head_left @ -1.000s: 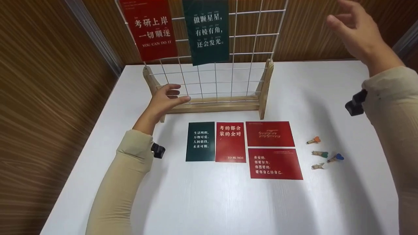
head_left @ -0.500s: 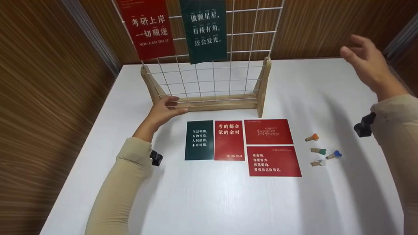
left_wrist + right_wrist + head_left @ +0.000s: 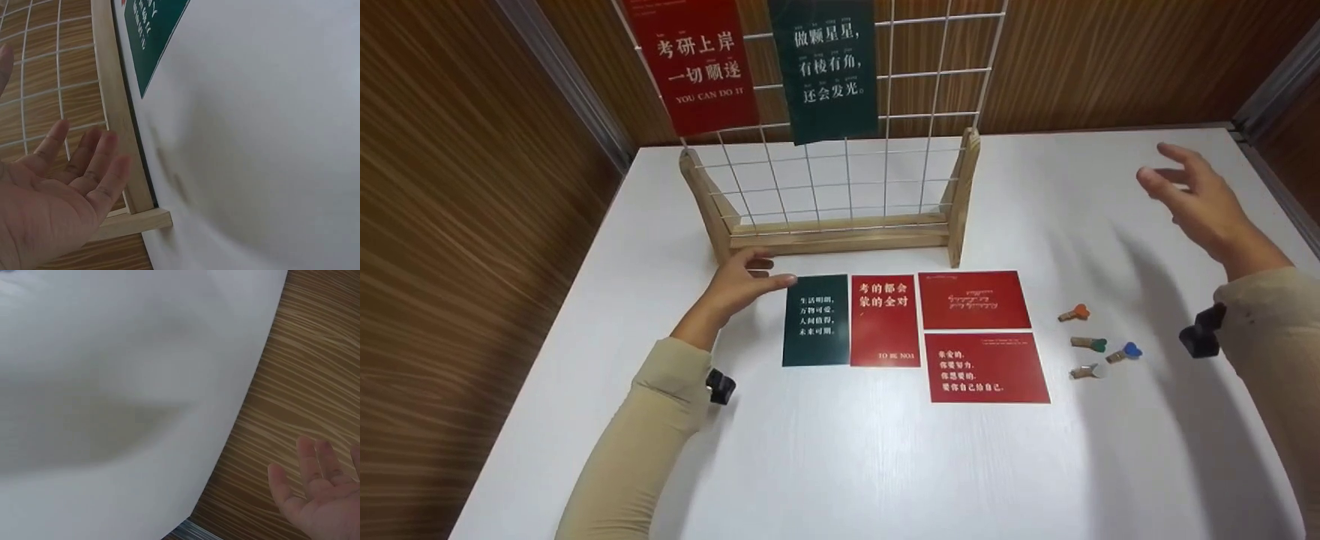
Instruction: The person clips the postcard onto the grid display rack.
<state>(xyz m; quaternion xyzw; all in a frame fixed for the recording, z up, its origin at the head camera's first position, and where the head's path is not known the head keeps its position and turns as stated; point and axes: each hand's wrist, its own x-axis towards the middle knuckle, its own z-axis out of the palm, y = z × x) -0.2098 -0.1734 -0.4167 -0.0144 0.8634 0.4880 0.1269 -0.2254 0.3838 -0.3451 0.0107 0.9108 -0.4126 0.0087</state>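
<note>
1. While neither hand holds anything, the left hand (image 3: 739, 283) hovers near the left foot of the white wire grid stand with a pale wooden base (image 3: 840, 241), its fingers parted and loosely bent, its thumb stretched out.
2. Its thumb tip comes to the upper left corner of the flat dark green card with white print (image 3: 816, 349), in front of the stand; contact is unclear.
3. Right of the stand, the right hand (image 3: 1204, 199) hangs above the white table (image 3: 810, 465), fingers relaxed and well apart from the thumb.
4. Before the stand, a tall red card (image 3: 885, 330) and two wide red cards (image 3: 986, 386) lie print up beside the green one, presumably so each can be seen and taken singly.
5. Four small wooden clips with coloured tops (image 3: 1087, 343) lie to the stand's front right, likely grouped for easy reach.
6. Compared with a second ago, the left hand has dropped from before the stand's lower wires, and the right from beside its upper ones; cards and clips have stayed put.
</note>
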